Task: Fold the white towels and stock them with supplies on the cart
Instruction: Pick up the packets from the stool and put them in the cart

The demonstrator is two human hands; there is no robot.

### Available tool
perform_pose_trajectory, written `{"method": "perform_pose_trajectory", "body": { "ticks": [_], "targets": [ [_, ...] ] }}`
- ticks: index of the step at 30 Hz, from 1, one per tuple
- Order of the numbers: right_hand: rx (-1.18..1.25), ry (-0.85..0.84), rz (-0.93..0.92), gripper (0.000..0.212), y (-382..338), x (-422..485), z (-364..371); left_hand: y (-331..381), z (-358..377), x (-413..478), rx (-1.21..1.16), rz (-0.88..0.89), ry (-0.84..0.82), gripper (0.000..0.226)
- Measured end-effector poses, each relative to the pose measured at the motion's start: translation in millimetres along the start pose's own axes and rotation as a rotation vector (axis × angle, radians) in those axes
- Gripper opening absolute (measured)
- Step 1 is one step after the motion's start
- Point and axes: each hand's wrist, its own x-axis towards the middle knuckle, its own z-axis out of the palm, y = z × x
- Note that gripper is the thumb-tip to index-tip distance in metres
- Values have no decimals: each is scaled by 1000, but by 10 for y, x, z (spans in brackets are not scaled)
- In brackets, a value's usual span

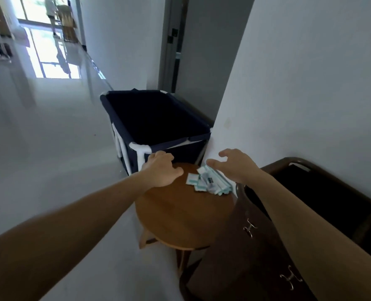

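Left hand (161, 170) and right hand (232, 165), spread, holding nothing, near the supplies (208, 181) on the bench (180, 213); cart (180, 146) seems empty, 0 towels.

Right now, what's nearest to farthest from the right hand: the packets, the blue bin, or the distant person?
1. Packets, on the table just under the right hand.
2. Blue bin, ahead, to the left.
3. Person, far away, upper left.
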Motion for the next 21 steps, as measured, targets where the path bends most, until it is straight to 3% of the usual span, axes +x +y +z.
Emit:
{"method": "perform_pose_trajectory", "body": {
  "ticks": [8,21],
  "targets": [
    [-64,-243,11,52,41,1518,320,-233,102,1113,-12,-21,-57,69],
    [62,-372,182,42,468,3257,962,-582,477,2849,-49,-38,-288,67]
  ]
}}
